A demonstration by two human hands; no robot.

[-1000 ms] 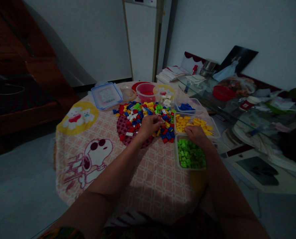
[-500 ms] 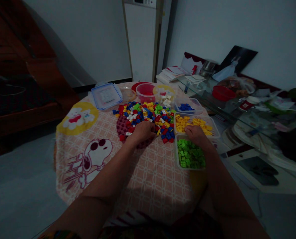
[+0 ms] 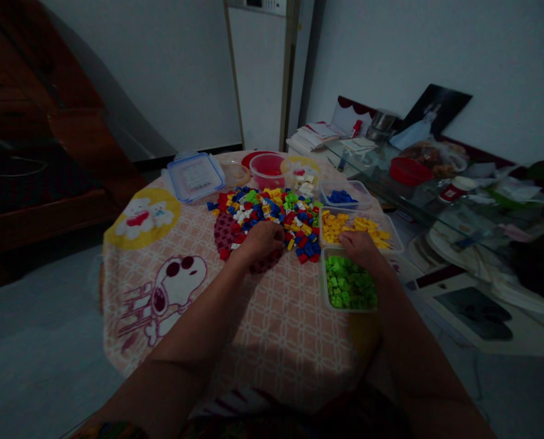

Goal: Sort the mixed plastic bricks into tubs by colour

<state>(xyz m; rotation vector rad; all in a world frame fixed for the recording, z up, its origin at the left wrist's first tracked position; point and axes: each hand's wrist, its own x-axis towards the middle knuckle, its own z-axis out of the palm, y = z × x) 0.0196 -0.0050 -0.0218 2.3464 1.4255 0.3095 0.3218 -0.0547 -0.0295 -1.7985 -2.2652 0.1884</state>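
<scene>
My left hand (image 3: 263,239) rests at the near edge of a mixed heap of small toy building bricks (image 3: 302,222) in red, blue, yellow, green and white. Its fingers are curled downward, and whatever is between them is hidden. Over the near side of a clear box of yellow bricks (image 3: 373,231) is my right hand (image 3: 360,246), its fingers closed together; I cannot make out what they hold. Just below that hand stands a clear box of green bricks (image 3: 345,283), partly covered by my right forearm. Behind the yellow box, another box contains blue bricks (image 3: 341,196).
A pink-red tub (image 3: 268,171) and a pile of white bricks (image 3: 305,185) are at the back. A blue-rimmed lid (image 3: 196,177) lies back left on the patterned tablecloth (image 3: 272,323). To the right, a glass table (image 3: 418,210) carries a red bowl (image 3: 410,171) and clutter.
My left hand has shifted very slightly at the heap's near edge. My right hand stays over the yellow box, and the boxes have not moved.
</scene>
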